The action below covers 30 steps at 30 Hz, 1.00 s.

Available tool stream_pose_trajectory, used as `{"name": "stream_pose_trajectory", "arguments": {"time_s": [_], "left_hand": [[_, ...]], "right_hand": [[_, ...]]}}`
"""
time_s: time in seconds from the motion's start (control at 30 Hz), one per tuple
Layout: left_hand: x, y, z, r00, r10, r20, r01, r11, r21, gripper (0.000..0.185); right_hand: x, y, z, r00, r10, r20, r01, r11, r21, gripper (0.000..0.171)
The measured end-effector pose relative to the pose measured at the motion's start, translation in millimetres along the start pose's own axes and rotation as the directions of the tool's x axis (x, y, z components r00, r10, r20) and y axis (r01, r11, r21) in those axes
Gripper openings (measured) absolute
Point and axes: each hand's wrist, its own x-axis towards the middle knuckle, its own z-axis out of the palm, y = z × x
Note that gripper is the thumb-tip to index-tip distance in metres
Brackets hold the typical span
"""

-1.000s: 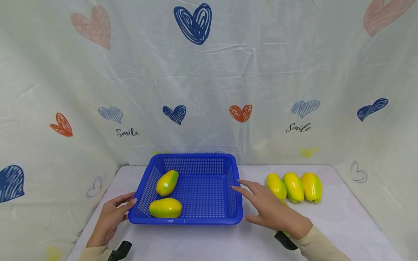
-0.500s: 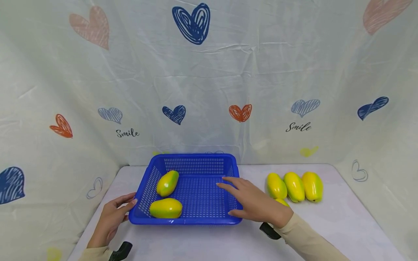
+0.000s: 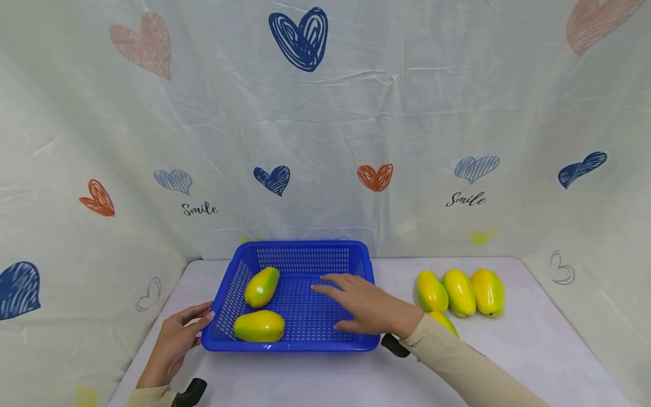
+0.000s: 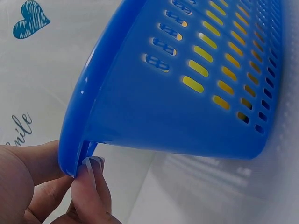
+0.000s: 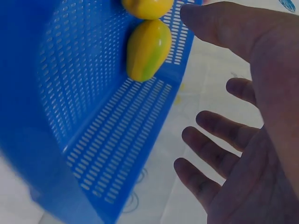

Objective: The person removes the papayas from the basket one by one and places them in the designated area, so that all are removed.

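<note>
A blue plastic basket [image 3: 285,346] with slotted walls stands on the table. My left hand [image 3: 170,342] pinches its left rim, thumb and fingers on either side of the edge in the left wrist view. Two glossy yellow-green fruits, papaya-like in shape, lie in the basket's left half: one fruit [image 3: 262,287] slants at the back, the other fruit [image 3: 259,326] lies sideways at the front. Over the basket's right half hovers my right hand [image 3: 368,305], palm down, fingers spread, holding nothing. In the right wrist view, its fingers [image 5: 210,149] are apart from the fruits.
Three similar fruits [image 3: 459,292] lie in a row on the table [image 3: 539,339], right of the basket. Another fruit [image 3: 443,322] in front of them is partly covered by my right sleeve [image 3: 458,362]. A white curtain [image 3: 325,124] printed with hearts hangs behind the table.
My right hand has moved left from the basket's right rim to over its inside, fingers still spread. The front fruit on the right shows more now. My left hand stays on the rim.
</note>
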Motion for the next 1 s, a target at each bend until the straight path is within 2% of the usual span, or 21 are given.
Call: {"name": "stream_pose_trajectory", "arguments": {"time_s": [0.4, 0.6, 0.8, 1.0], "left_hand": [[1.5, -2.4, -0.7, 1.000, 0.005, 0.012, -0.005, 1.000, -0.005, 0.054], [0.6, -2.2, -0.9, 1.000, 0.005, 0.009, -0.005, 1.000, -0.009, 0.054], [0.0, -1.3, -0.8, 1.000, 0.005, 0.009, -0.005, 1.000, -0.009, 0.055], [0.0, 0.0, -0.3, 1.000, 0.004, 0.007, -0.004, 1.000, -0.010, 0.055]], "right_hand": [[40, -7, 9, 0.992, -0.084, 0.094, 0.094, 0.990, -0.108, 0.082], [57, -13, 16, 0.982, -0.153, 0.113, 0.170, 0.971, -0.166, 0.083], [73, -24, 18, 0.971, -0.188, 0.147, 0.215, 0.956, -0.198, 0.086], [88, -31, 24, 0.960, -0.218, 0.176, 0.260, 0.928, -0.266, 0.084]]}}
